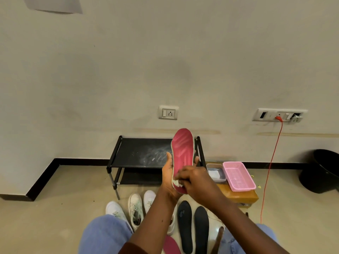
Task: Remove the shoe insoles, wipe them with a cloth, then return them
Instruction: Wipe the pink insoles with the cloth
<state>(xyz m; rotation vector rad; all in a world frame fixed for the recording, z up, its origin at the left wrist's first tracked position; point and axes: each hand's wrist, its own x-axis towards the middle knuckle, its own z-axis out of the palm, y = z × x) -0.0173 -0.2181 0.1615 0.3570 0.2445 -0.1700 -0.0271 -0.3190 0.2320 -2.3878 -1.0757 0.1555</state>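
Seated before a black shoe rack (pixel 139 153), you hold a red insole (pixel 183 151) upright in front of you, toe end up and heel end down in your hands. Your left grip (pixel 167 176) cradles it from behind, thumb on the left edge and fingertips showing past the right edge, grasping the insole around its lower half. Your right grip (pixel 196 178) is clenched on a small white cloth (pixel 177 182), pressing it to the red face close to the heel. By the look of it, the wiping step is in hand on this insole, with the cloth low and the broad forefoot above it yet to be reached. To do it well, set the left palm directly behind the spot where the cloth presses, so the thin insole does not fold. Run long strokes from heel to toe rather than short scrubs, take in the edges, then turn it over for the underside. Refold the cloth to a fresh face if it is soiled; it is too bunched here to tell. On the floor below, two black insoles (pixel 185 222) lie side by side between your knees. A second red insole (pixel 170 244) lies partly out of view at the bottom edge. White shoes (pixel 135 208) stand just to the left of them, ready for the return. Match each insole to its own shoe, left and right.
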